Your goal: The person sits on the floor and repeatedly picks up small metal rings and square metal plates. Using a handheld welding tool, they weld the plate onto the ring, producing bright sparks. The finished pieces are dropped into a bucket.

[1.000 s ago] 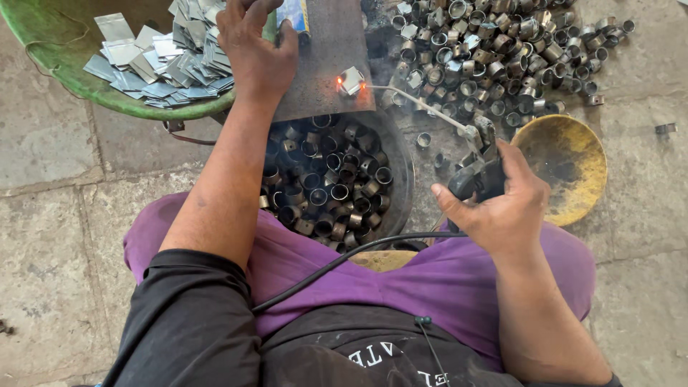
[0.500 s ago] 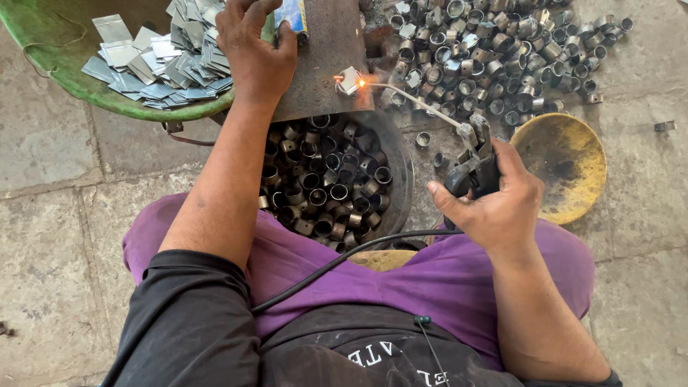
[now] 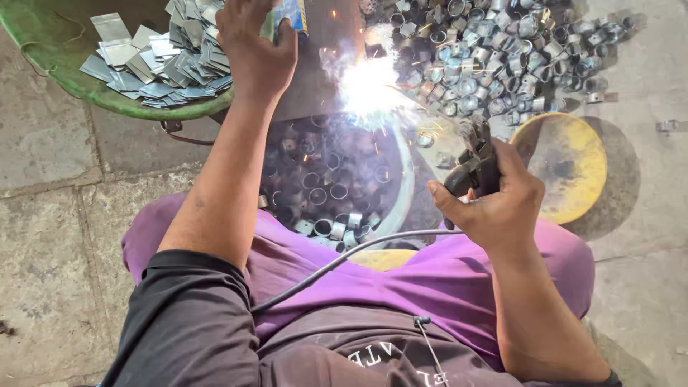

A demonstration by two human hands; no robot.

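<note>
- Green tub [image 3: 86,97], far left, holds flat metal strips [image 3: 161,61]; round pan [image 3: 401,179] holds metal rings [image 3: 326,193].
- Left hand [image 3: 254,50] reaches far, fingers closed on a blue shield [image 3: 290,13].
- Right hand [image 3: 491,197] clamps the electrode holder [image 3: 469,168], beside the bright arc [image 3: 369,86].

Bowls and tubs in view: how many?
3. A green tub of flat metal pieces upper left, a dark pan of metal rings at centre, a yellow bowl at right. Others may be hidden.
</note>
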